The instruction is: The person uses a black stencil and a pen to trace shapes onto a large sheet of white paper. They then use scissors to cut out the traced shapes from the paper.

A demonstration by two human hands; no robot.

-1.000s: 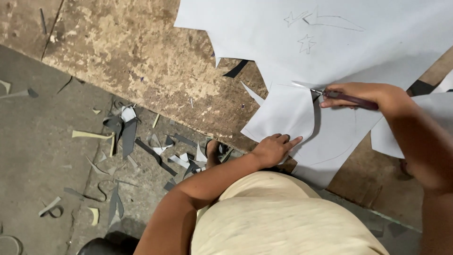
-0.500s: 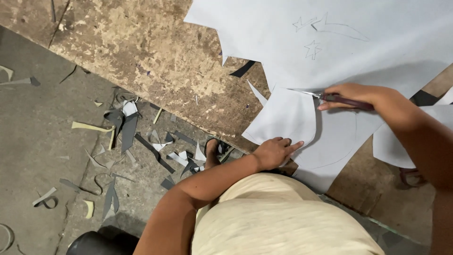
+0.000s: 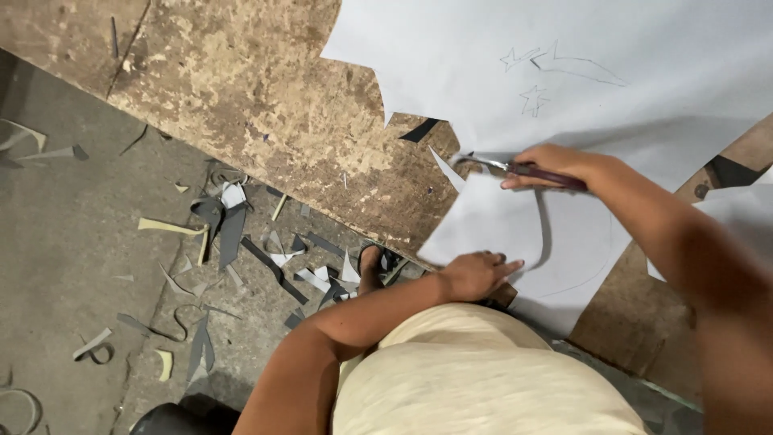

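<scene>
A large white sheet with pencilled star shapes and a drawn curve lies across a worn brown board. My right hand grips dark-handled scissors, their blades at the edge of a cut running through the sheet. My left hand rests flat on the partly cut lobe of sheet near the board's edge, fingers spread and pointing right. A curved slit separates that lobe from the rest.
Below the board's edge is a grey concrete floor strewn with several grey, white and yellowish offcuts. My sandalled foot stands among them. Another white piece lies at the right edge on the brown board.
The view has shifted slightly. My right hand with the scissors has moved a little leftward along the cut. My left hand stays on the sheet.
</scene>
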